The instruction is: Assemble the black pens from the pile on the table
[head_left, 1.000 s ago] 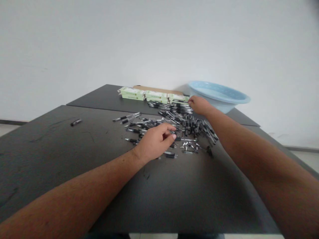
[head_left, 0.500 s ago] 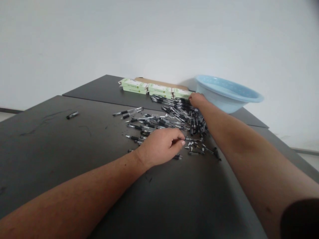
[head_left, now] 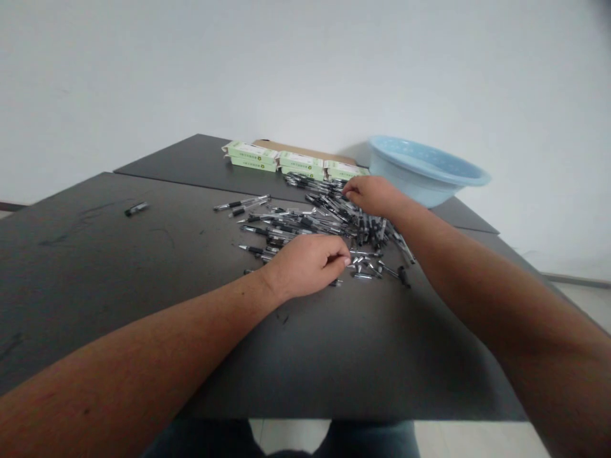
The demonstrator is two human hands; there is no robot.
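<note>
My left hand (head_left: 312,264) is low over the near part of the heap, its thumb and fingertips closed in a pinch. Anything between those tips is too small or hidden to name. Beside its fingertips lie small silvery pen tips (head_left: 360,262) and loose pen parts. My right hand (head_left: 372,194) reaches over the far right of the pile of black-and-clear pens (head_left: 329,203), fingers curled down and closed. What they pinch, if anything, I cannot make out. Several pens with black grips (head_left: 255,229) lie left of the pile, partly covered by my left hand.
Green-and-white cartons (head_left: 252,157), stacked two high, stand behind the pens. A light blue basin (head_left: 415,178) is at the back right, near my right forearm. One short black-and-clear piece (head_left: 137,208) lies alone at left. Brown cardboard (head_left: 305,152) rests by the wall.
My right hand has drawn back from the cartons, leftward and nearer, over the pens. The left hand keeps its pinch in about the same place. The view has tilted down, showing the table's front edge.
</note>
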